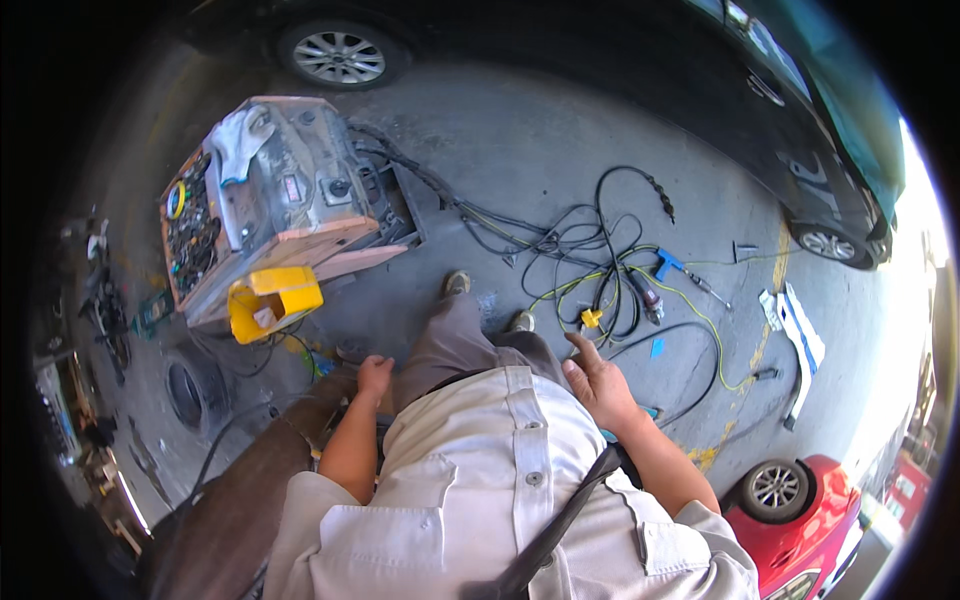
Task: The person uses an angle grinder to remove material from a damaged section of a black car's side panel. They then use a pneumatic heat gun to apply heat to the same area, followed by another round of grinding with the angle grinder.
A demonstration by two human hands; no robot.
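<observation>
My left hand (375, 378) hangs beside my left thigh with its fingers curled in; what they hold, if anything, is hidden. In front of my right hip, my right hand (597, 388) is held with its fingers apart and nothing in it. Past that hand, a tangle of black and yellow-green cables (560, 240) lies on the floor, with a yellow plug-like piece (591, 318) among them. A blue pistol-shaped tool (670, 265) with a thin shaft rests there, close to a dark, reddish cylindrical power tool (651, 303).
A worn box-shaped cart (310, 190) with a rag (240, 140) stands ahead left, a yellow container (275, 300) at its side. Dark tyres (195, 390) lie left. A dark car (600, 75) spans the far side; a red car (825, 520) is behind right. White-blue scraps (797, 325) lie right.
</observation>
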